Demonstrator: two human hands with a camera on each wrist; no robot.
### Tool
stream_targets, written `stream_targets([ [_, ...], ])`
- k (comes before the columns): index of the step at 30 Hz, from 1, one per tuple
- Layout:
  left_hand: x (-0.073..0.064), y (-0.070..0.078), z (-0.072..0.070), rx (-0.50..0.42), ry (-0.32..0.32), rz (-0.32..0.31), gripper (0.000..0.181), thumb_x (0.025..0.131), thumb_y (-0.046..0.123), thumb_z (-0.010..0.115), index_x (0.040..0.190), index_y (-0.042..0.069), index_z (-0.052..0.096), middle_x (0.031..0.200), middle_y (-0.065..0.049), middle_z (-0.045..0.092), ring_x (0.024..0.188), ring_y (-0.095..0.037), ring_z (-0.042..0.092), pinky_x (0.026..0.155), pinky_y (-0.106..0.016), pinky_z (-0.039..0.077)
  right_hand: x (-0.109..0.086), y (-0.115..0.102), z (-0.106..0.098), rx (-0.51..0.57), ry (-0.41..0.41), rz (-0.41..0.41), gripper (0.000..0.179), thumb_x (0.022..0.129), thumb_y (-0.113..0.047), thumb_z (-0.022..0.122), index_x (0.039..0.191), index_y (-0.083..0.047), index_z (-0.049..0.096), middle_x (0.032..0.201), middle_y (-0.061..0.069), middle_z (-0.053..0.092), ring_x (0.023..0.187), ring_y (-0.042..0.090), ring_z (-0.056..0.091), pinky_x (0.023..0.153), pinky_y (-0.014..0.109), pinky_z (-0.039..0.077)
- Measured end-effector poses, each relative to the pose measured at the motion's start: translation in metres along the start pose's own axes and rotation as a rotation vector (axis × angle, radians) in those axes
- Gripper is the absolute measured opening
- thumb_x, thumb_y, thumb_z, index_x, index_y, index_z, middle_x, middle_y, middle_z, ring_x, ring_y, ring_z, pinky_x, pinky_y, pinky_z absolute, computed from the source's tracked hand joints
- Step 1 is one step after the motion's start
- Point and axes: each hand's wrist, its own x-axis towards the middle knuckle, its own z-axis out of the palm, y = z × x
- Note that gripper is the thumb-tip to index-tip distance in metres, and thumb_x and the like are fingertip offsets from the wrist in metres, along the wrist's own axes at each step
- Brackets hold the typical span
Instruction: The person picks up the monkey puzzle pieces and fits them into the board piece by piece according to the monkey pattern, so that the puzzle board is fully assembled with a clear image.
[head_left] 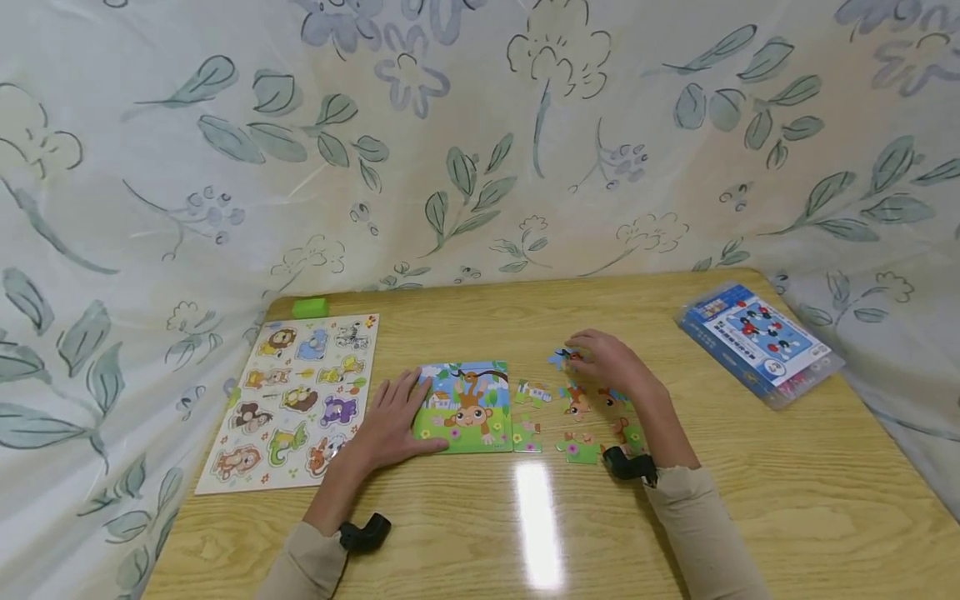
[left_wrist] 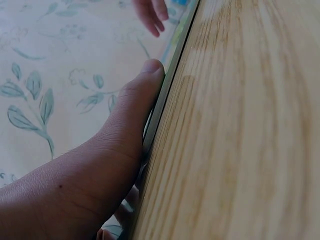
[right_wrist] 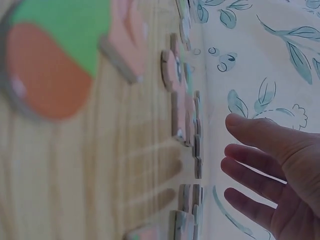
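My left hand (head_left: 393, 425) rests on the left part of a square monkey puzzle board (head_left: 480, 383), fingers spread and thumb along its near edge. In the left wrist view the thumb of the left hand (left_wrist: 95, 155) lies along the board's edge. To the right of the board are several loose puzzle pieces, among them a house piece (head_left: 533, 392) and a green flower piece (head_left: 581, 450). Above the far pieces hovers my right hand (head_left: 607, 362), near a blue piece (head_left: 557, 358). The right wrist view shows that right hand (right_wrist: 270, 175) with fingers apart, holding nothing.
A white animal puzzle board (head_left: 281, 417) lies at the left, with a green block (head_left: 310, 308) behind it. At the right back is a blue boxed set (head_left: 761, 342) in clear plastic. A flowered cloth (head_left: 480, 167) hangs behind the wooden table (head_left: 450, 533).
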Motion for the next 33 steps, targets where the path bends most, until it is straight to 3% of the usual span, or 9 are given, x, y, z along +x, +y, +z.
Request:
stream_targets([
  [7, 0.0001, 0.0004, -0.0005, 0.001, -0.001, 0.003, 0.105, 0.077, 0.073, 0.061, 0.156, 0.013, 0.023, 0.163, -0.013, 0.017, 0.151, -0.034, 0.016, 0.121, -0.059, 0.013, 0.0012, 0.0012, 0.0039, 0.046, -0.053, 0.027, 0.044, 0.093, -0.015, 0.065, 0.131, 0.005, 0.057, 0.136, 0.026, 0.053, 0.121, 0.042, 0.055, 0.096, 0.051, 0.051],
  [33, -0.0016, 0.0015, -0.0013, -0.007, 0.022, 0.006, 0.104, 0.077, 0.070, 0.063, 0.155, 0.012, 0.026, 0.162, -0.014, 0.021, 0.150, -0.035, 0.019, 0.121, -0.058, 0.014, 0.0021, 0.0088, 0.0087, -0.009, -0.049, -0.040, 0.034, 0.092, -0.006, 0.064, 0.124, 0.005, 0.062, 0.122, 0.021, 0.064, 0.108, 0.035, 0.063, 0.088, 0.046, 0.054],
])
